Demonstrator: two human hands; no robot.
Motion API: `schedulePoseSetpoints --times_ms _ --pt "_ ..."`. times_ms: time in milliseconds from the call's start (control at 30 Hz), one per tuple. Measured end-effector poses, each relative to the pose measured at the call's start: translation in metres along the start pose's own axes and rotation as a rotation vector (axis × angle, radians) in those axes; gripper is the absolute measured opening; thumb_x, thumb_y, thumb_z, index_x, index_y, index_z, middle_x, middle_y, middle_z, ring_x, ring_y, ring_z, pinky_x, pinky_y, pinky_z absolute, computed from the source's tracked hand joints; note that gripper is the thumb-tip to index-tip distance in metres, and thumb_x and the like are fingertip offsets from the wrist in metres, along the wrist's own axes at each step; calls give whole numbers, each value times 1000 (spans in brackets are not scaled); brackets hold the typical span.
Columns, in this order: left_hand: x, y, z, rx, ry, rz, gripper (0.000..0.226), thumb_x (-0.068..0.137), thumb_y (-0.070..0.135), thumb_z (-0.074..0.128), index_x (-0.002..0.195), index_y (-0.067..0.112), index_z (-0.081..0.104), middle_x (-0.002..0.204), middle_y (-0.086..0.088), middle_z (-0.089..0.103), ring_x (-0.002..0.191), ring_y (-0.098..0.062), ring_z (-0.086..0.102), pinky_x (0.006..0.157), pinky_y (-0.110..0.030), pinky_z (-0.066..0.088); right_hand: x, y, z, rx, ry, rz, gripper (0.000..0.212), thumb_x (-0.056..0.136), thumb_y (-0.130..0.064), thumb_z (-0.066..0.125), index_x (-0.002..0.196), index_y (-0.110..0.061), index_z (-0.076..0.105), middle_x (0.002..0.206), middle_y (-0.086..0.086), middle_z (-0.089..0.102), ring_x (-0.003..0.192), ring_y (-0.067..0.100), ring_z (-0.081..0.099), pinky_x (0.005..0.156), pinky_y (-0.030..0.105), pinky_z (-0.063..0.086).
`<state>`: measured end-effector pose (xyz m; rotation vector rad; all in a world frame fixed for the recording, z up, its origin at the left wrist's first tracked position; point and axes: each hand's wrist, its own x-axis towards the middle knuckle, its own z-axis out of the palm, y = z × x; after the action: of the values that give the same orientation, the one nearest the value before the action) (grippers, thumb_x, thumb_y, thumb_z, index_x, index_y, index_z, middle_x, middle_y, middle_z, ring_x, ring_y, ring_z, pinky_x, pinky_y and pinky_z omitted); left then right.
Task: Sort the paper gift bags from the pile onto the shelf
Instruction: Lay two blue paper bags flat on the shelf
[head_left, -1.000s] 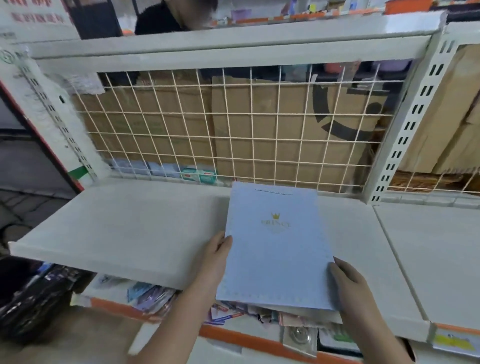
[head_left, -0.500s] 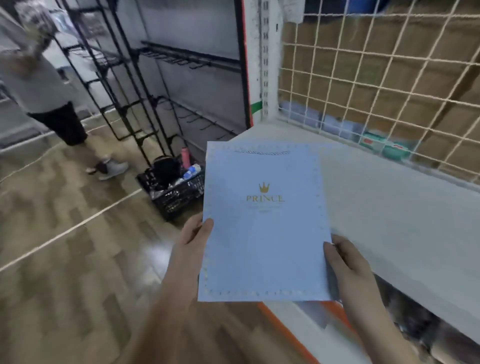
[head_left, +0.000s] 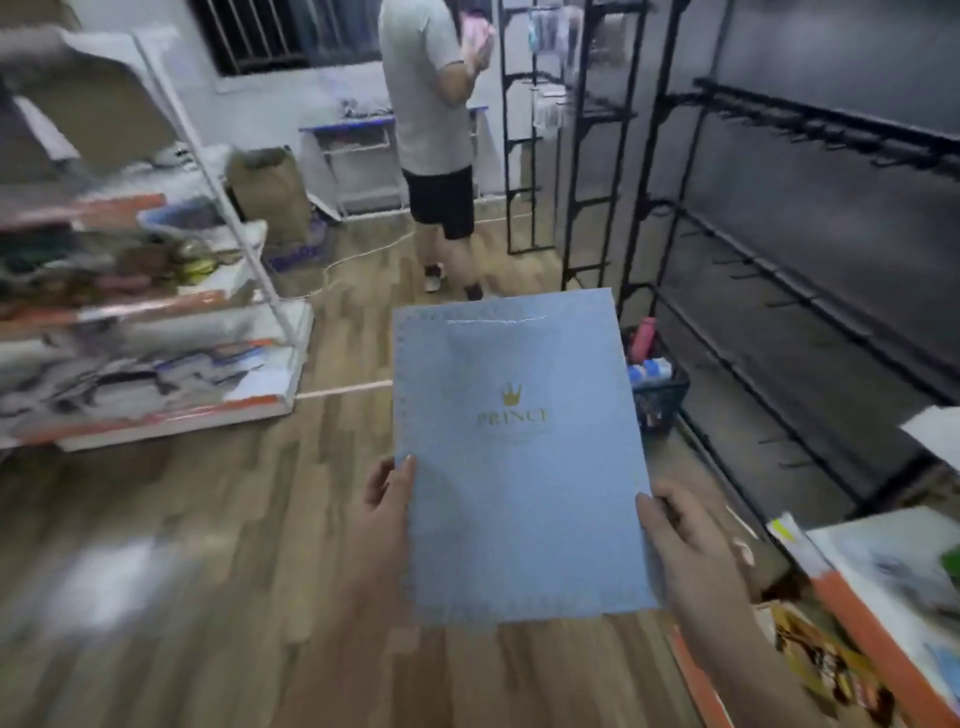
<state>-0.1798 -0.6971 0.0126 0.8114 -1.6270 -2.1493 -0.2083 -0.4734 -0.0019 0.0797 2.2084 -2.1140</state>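
A flat light-blue paper gift bag (head_left: 519, 467) with a gold crown and the word PRINCE is held up in front of me over the wooden floor. My left hand (head_left: 389, 493) grips its lower left edge, thumb on the front. My right hand (head_left: 685, 530) grips its lower right edge, fingers curled behind it. A corner of the white shelf (head_left: 883, 561) with an orange front strip shows at the lower right, apart from the bag.
A person in a grey shirt and black shorts (head_left: 436, 135) stands ahead with their back to me. Black wire racks (head_left: 779, 234) line the right side. A stocked white shelf unit (head_left: 156, 322) stands on the left. A dark basket (head_left: 657, 400) sits on the floor.
I have turned left, away from the shelf, carrying the blue bag off it in both hands. The view now faces the room and the standing person.
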Motion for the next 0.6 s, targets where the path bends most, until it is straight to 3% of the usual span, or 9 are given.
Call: schedulePoseSetpoints --times_ms 67,167,267,333,467,600 --pt "29 13 -35 -4 28 12 14 93 26 52 84 21 62 73 2 69 58 -9 64 58 -29 53 24 -4 50 38 -105 8 18 95 -15 47 102 -15 63 87 7 68 81 16 62 62 17 47" --pt "77 34 -82 -71 100 37 16 94 25 51 89 17 64 79 0 73 68 -18 69 64 -37 57 66 -3 128 79 -251 23 18 94 -11 46 102 -12 63 83 -2 71 72 5 64 59 13 49" --pt "136 54 -126 -96 237 86 17 95 20 49 86 14 63 76 -2 73 70 -23 68 68 -40 56 113 -3 212 90 -382 26 17 93 -10 47 99 -12 63 88 6 69 71 7 63 58 16 49" --pt "178 68 -160 -101 326 113 20 94 20 51 81 18 64 75 -3 73 69 -24 66 71 -41 53 143 -11 270 89 -462 24 17 94 -11 47 96 -15 63 86 1 71 70 4 63 56 15 49" --pt "249 100 -220 -120 475 150 30 95 21 49 69 22 63 68 3 71 59 -14 66 54 -28 52 191 -35 389 55 -621 44 17 87 -34 57 92 -20 66 87 2 72 73 5 63 62 21 50" --pt "301 130 -283 -153 671 180 22 94 20 50 74 16 56 60 7 67 54 -8 62 55 -26 48 225 -48 502 -22 -760 27 19 94 -10 46 97 -14 64 91 8 69 80 12 62 70 27 49"
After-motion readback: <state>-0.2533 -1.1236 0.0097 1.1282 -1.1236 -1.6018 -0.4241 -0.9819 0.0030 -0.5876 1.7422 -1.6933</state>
